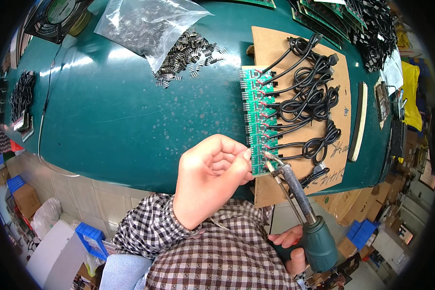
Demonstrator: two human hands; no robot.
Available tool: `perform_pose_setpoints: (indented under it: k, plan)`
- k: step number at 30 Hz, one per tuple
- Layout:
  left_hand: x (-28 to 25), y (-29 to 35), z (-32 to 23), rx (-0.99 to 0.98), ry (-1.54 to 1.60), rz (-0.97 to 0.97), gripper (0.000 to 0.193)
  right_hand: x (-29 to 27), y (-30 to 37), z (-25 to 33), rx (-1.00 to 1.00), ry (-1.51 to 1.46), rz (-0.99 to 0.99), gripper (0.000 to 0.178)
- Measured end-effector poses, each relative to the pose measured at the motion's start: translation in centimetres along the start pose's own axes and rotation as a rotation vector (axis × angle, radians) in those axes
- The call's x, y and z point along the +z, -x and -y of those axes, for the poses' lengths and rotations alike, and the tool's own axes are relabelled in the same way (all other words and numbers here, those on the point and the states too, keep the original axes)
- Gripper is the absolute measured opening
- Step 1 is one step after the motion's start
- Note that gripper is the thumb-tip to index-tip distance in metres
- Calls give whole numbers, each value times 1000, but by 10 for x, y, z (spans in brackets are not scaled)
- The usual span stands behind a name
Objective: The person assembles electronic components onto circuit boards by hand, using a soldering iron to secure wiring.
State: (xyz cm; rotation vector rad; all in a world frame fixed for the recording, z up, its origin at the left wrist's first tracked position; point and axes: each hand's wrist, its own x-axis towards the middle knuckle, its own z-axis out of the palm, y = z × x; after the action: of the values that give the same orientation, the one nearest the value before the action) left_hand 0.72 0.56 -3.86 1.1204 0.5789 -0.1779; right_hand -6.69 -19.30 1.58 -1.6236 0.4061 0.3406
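Note:
My left hand [210, 176] is closed, its thumb and fingers pinched at the left edge of a green circuit board strip [259, 166], near its lower end. Whatever sits between those fingertips is hidden. In my right hand [288, 238] is a soldering iron [296, 188] with a dark green handle and a thin metal tube alongside its barrel. Its tip rests at the lower part of the strip, close to the left fingertips. Rows of metal pins stick out along the strip's left side. Black cables [299, 106] with red wires join its right side.
Under the strip and cables lies a cardboard sheet [340, 72] on the green tabletop [106, 125]. A clear bag [145, 29] and a heap of small black pin connectors [188, 53] are at the back. A fan [55, 14] stands far left; more cables [374, 38] pile up far right.

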Motion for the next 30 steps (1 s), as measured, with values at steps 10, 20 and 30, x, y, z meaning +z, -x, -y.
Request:
perform_pose_setpoints:
  k: [10,20,30]
  plan:
    - [-42,-20,-23,643,-591,-341,14,3,-26,-5,-317,-252,18,48]
    - [-38,-64,-38,783,-1181,-486,7,2,-37,-2,-290,-298,65,49]
    - [-38,-53,-33,821,-1054,-487,7,3,-39,1,-337,-295,113,48]
